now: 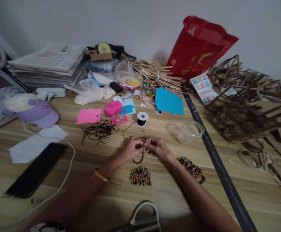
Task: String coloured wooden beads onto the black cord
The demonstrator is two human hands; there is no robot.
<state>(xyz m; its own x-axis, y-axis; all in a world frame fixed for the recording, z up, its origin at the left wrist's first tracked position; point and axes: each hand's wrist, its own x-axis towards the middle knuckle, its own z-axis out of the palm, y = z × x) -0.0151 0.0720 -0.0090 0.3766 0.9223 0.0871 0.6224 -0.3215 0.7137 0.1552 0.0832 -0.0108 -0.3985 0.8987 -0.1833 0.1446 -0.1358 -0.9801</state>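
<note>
My left hand (132,149) and my right hand (157,148) meet fingertip to fingertip over the table, each pinching a thin black cord. A short curve of strung beads (138,161) hangs from the cord below my fingers. Just nearer to me lies a pile of loose multicoloured beads (140,176). Beyond my hands stands a white spool of black cord (142,120), with a loose strand curling toward my left hand. By my right forearm rests a heap of beaded strings (191,169). The exact cord ends between my fingertips are too small to make out.
Cut black cords (99,130) and pink yarn (113,108) lie at the back left, a black phone (36,170) at the left. A glass jar (190,132) lies on the right. Scissors (145,216) sit at the front edge. Woven baskets (239,119) stand far right.
</note>
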